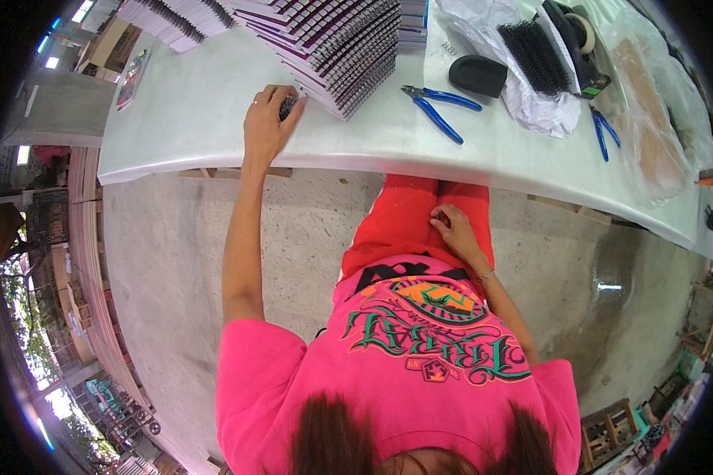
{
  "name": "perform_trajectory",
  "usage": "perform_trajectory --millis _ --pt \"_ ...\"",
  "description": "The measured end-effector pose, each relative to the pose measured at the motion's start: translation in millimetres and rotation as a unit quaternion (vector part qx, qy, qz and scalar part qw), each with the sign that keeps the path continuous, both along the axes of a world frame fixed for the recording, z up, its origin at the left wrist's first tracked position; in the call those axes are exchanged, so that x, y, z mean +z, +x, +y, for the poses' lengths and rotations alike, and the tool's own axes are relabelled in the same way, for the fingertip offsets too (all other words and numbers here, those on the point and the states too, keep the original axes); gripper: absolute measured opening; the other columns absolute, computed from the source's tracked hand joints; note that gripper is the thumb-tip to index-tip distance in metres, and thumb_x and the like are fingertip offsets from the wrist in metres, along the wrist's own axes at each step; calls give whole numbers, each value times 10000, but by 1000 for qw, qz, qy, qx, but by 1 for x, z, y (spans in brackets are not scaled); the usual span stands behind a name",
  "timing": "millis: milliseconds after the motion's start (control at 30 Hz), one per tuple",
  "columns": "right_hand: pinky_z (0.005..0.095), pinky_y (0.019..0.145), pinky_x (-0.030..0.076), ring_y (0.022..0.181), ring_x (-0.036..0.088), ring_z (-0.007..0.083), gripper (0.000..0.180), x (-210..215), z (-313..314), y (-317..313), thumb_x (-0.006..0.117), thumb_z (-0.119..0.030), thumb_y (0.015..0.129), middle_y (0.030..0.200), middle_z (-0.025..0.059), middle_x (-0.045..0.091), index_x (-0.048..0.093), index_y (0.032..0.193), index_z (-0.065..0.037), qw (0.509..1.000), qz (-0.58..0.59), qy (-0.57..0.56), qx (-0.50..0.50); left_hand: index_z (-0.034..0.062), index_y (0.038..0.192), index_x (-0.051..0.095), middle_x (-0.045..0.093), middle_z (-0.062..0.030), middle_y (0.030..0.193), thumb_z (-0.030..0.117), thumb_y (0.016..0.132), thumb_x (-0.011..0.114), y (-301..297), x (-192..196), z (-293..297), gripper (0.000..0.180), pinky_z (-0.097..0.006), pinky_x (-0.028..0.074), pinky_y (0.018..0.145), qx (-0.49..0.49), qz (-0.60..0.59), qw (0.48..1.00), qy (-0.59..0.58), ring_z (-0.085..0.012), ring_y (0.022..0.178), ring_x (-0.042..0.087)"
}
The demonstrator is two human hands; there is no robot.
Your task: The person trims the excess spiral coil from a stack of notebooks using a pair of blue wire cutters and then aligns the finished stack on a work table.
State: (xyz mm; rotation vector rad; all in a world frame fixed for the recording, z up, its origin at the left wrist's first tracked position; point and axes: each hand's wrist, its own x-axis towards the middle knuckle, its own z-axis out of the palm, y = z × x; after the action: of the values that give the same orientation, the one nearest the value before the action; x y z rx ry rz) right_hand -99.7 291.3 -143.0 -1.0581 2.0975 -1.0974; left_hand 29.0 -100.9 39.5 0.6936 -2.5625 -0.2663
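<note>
- The left hand (268,123) was stretched out onto the white table (190,119), its fingers curled loosely around a small dark object (288,107) — probably a coil or comb binding piece, though it was too small to tell for sure.
- That dark piece lay on the table top just beside the near corner of a slanted stack of spiral-bound booklets (337,47), touching or almost touching it.
- The right hand (451,229) rested on the red trousers (420,218) at the lap, fingers bent and relaxed, pinching nothing.
- Blue-handled pliers (440,107) lay unheld on the table to the right of the stack — well apart from either hand.
- By my reading, the step in hand was picking up the binding piece; the grip looked not yet closed.
- The next move would call for a firmer pinch and a lift clear of the stack's corner, and likely the idle hand coming up to help.
</note>
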Motion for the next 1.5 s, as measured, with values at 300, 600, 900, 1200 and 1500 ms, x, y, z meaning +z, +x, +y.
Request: perform_trajectory --millis 300,600,900,1200,1500 --pt "282 779 536 875 644 150 254 7 -6 7 652 -267 1001 1076 34 684 643 1164 -72 875 -467 -71 -110 50 998 725 703 -115 948 330 938 690 -4 -3 -25 288 -387 538 712 33 40 999 -13 -298 806 697" --pt "296 864 559 934 665 150 298 54 -27 13 561 -324 1054 1094 74 684 649 1161 -60 675 -726 -126 -29 10 947 711 599 -22 726 298 987 645 8 -3 -49 298 -264 394 534 159 342 879 292 -90 582 488" --pt "368 1045 495 1126 646 245 463 123 -81 38 459 -442 1070 1190 107 672 632 1213 -37 547 -818 -162 74 58 906 698 641 30 811 203 977 666 -2 31 160 164 -213 368 513 8 291 861 417 -32 641 500" --pt "406 1036 483 1178 605 195 347 163 -73 28 428 -359 1073 1233 44 650 618 1233 -118 546 -772 -293 -141 120 958 705 699 -37 893 165 766 803 -50 -1 220 220 -325 553 640 -212 254 934 139 -225 753 695" --pt "319 853 567 1001 643 190 326 88 -53 -8 386 -260 1016 1084 62 645 598 1155 -55 575 -745 -326 -92 92 912 682 666 -56 963 161 714 746 -57 2 233 219 -420 525 829 -291 241 921 94 -280 911 633"
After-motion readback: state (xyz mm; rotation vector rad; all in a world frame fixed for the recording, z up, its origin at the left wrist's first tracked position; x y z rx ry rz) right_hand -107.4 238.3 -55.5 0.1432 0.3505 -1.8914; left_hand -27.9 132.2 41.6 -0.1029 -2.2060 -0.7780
